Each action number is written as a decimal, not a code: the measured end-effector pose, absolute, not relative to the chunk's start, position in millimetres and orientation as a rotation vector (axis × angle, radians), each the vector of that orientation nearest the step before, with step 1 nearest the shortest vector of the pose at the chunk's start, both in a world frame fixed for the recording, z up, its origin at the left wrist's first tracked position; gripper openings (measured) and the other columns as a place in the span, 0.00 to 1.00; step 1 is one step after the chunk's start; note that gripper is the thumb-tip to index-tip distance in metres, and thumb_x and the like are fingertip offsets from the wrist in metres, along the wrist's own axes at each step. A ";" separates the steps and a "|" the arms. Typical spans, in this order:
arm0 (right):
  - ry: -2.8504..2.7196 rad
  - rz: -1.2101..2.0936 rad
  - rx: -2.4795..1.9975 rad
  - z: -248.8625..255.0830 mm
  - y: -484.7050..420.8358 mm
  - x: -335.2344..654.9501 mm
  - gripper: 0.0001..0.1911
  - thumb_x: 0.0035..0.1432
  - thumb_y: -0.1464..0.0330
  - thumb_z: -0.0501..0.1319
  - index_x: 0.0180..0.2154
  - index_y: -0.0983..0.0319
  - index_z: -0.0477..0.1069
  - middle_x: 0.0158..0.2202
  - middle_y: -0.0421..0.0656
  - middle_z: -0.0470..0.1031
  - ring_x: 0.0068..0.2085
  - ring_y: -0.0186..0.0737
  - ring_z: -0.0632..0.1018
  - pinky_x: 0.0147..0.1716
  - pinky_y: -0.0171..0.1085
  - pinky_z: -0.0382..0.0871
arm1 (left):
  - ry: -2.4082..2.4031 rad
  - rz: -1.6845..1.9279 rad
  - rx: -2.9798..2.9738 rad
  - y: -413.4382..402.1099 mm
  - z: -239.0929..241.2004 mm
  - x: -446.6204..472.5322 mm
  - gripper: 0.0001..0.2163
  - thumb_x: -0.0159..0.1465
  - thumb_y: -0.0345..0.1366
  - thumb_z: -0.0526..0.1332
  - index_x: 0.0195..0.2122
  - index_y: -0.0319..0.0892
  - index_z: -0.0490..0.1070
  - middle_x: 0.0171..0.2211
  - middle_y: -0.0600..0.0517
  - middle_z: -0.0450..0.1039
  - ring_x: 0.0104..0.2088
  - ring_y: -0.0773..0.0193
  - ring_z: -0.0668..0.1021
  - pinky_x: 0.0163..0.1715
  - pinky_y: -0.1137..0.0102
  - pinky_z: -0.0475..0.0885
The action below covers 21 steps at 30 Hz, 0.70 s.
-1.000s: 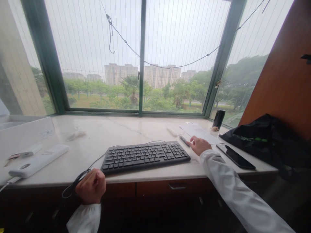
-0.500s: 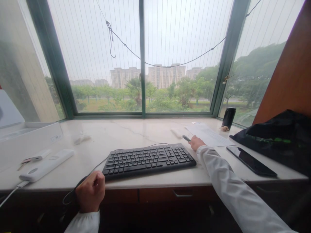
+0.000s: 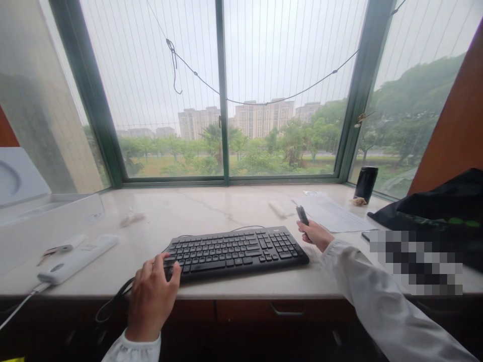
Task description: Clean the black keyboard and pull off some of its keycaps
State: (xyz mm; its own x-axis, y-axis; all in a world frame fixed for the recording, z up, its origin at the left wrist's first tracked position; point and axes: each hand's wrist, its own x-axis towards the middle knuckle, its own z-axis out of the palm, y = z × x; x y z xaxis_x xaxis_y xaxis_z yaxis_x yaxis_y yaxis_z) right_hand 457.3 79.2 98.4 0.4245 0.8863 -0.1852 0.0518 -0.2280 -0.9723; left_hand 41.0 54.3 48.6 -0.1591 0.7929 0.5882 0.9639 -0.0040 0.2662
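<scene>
A black keyboard (image 3: 234,249) lies on the white marble-patterned counter (image 3: 264,286). At its left end is my left hand (image 3: 153,291), thumb and fingers apart, the fingertips over or touching the keyboard's corner. Past the keyboard's right end, my right hand (image 3: 316,235) is closed round a small black stick-like object (image 3: 302,215) that points up and away. What kind of thing it is I cannot make out. Sheets of printed paper (image 3: 337,213) lie just beyond that hand, beside a small whitish packet (image 3: 278,208).
On the left lie a white power bank (image 3: 79,259) with a cable, some keys (image 3: 49,254) and an open white box (image 3: 56,221). A black can (image 3: 366,183) and a black bag (image 3: 441,213) stand on the right, near a blurred-out patch. A window (image 3: 226,100) closes the back.
My left hand has opened from a fist and moved up and right onto the keyboard's left corner. My right hand has drawn back, turning the black object more upright. The view has shifted slightly.
</scene>
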 end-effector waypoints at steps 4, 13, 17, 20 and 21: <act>-0.763 1.103 -1.504 104.6 67.5 458.4 0.08 0.62 0.69 0.56 0.32 0.60 0.58 0.24 0.34 0.60 0.20 0.26 0.60 0.21 0.31 0.69 | -1.915 -0.917 -1.865 51.6 41.4 51.9 0.22 0.64 0.48 0.49 0.53 0.39 0.65 0.50 0.41 0.70 0.50 0.49 0.72 0.52 0.58 0.64; -0.659 1.305 -1.282 108.9 59.4 433.8 0.09 0.65 0.70 0.52 0.30 0.61 0.57 0.23 0.32 0.58 0.18 0.26 0.58 0.22 0.36 0.73 | -2.127 -0.925 -1.875 80.3 58.5 35.8 0.24 0.65 0.48 0.47 0.55 0.39 0.64 0.48 0.39 0.73 0.48 0.48 0.74 0.51 0.56 0.64; -0.774 1.341 -1.359 110.1 64.5 426.3 0.08 0.64 0.69 0.54 0.31 0.61 0.58 0.23 0.33 0.61 0.20 0.27 0.61 0.24 0.37 0.74 | -2.215 -0.845 -1.860 92.8 64.8 20.8 0.23 0.64 0.49 0.48 0.53 0.39 0.67 0.45 0.38 0.73 0.46 0.47 0.74 0.47 0.57 0.66; -0.911 1.188 -1.474 115.5 70.2 429.6 0.06 0.60 0.68 0.58 0.33 0.60 0.61 0.24 0.34 0.64 0.21 0.27 0.64 0.24 0.34 0.73 | -2.204 -0.768 -1.784 90.4 70.6 29.7 0.22 0.63 0.49 0.50 0.52 0.40 0.69 0.47 0.38 0.72 0.46 0.44 0.73 0.44 0.55 0.67; -0.944 1.131 -1.440 117.1 72.9 431.4 0.06 0.58 0.68 0.60 0.34 0.60 0.61 0.23 0.34 0.64 0.21 0.26 0.63 0.23 0.31 0.71 | -2.152 -0.759 -1.775 88.2 74.2 37.8 0.22 0.63 0.48 0.51 0.51 0.41 0.70 0.49 0.38 0.71 0.47 0.43 0.72 0.43 0.55 0.67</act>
State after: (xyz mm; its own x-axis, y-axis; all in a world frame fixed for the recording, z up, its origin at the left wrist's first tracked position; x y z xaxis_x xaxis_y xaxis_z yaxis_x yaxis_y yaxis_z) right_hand 431.4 72.9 117.1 0.2483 0.9555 -0.1594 -0.0136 -0.1611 -0.9868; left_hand 37.8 88.2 74.2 -0.2268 0.8348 0.5017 0.9648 0.1222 0.2329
